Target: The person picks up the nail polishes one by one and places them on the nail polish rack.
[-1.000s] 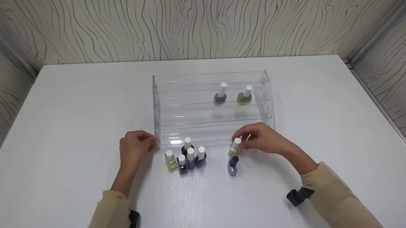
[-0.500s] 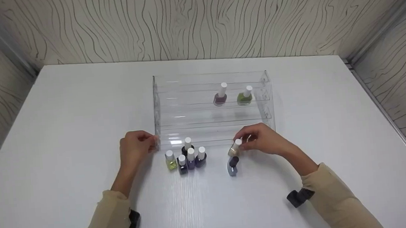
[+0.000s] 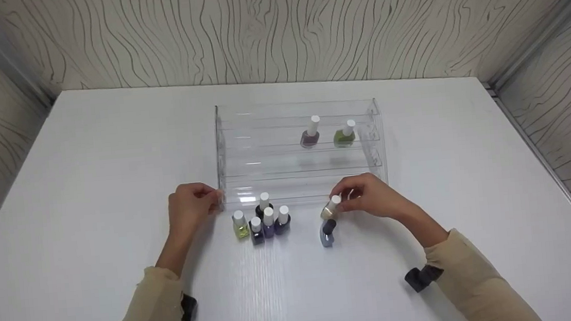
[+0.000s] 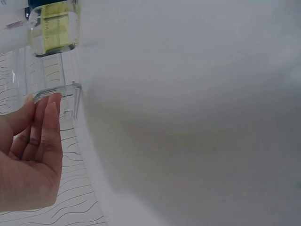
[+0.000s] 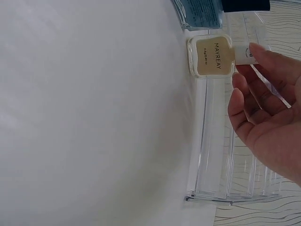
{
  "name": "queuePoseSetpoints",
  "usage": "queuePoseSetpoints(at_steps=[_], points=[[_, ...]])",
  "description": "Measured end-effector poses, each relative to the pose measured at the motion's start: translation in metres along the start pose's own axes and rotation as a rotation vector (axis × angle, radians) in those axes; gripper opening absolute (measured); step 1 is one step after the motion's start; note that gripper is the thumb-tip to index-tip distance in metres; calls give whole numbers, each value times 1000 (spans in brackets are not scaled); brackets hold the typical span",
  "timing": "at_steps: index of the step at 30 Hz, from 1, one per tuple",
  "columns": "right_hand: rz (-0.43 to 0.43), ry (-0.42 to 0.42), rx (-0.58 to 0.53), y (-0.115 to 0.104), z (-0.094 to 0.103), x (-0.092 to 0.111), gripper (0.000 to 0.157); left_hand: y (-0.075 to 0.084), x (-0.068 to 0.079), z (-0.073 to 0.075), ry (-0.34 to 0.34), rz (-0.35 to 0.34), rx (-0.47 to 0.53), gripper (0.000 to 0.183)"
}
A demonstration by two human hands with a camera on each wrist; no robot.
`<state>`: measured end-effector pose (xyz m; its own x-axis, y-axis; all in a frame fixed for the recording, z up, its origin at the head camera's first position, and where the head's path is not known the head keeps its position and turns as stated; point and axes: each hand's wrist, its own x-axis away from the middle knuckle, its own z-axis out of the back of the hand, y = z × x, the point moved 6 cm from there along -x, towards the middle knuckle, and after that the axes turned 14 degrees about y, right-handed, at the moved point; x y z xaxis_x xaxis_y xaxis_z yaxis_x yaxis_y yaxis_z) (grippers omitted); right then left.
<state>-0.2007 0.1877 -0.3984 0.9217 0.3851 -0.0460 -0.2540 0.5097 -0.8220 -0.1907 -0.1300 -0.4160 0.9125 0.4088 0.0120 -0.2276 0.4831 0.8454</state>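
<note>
My right hand [image 3: 371,197] pinches the white cap of a beige nail polish bottle [image 5: 214,56], which leans a little at the front edge of a clear stepped acrylic rack [image 3: 219,156]. Right in front of it stands a pale blue nail polish bottle [image 3: 327,237] with a dark cap. At the rack's front left corner, my left hand [image 3: 188,205] pinches the clear side panel between thumb and fingertips, as the left wrist view [image 4: 40,136] also shows. On an upper step of the rack stand a mauve nail polish [image 3: 309,138] and a green nail polish [image 3: 344,138].
Before the rack's left half several bottles cluster: a yellow-green one [image 3: 241,230], purple ones [image 3: 268,229] and dark ones [image 3: 257,236]. All have white caps. The white table [image 3: 108,145] meets a wood-patterned wall [image 3: 274,32] at the back.
The beige bottle has shifted very slightly to the right, with my right fingers on its cap. My left hand and the other bottles keep their places.
</note>
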Motion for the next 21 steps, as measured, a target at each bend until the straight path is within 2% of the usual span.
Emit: queuePoseSetpoints(at_steps=[21], points=[[16, 13, -26, 0, 0, 2, 17, -1, -1, 0, -2, -3, 5, 9]])
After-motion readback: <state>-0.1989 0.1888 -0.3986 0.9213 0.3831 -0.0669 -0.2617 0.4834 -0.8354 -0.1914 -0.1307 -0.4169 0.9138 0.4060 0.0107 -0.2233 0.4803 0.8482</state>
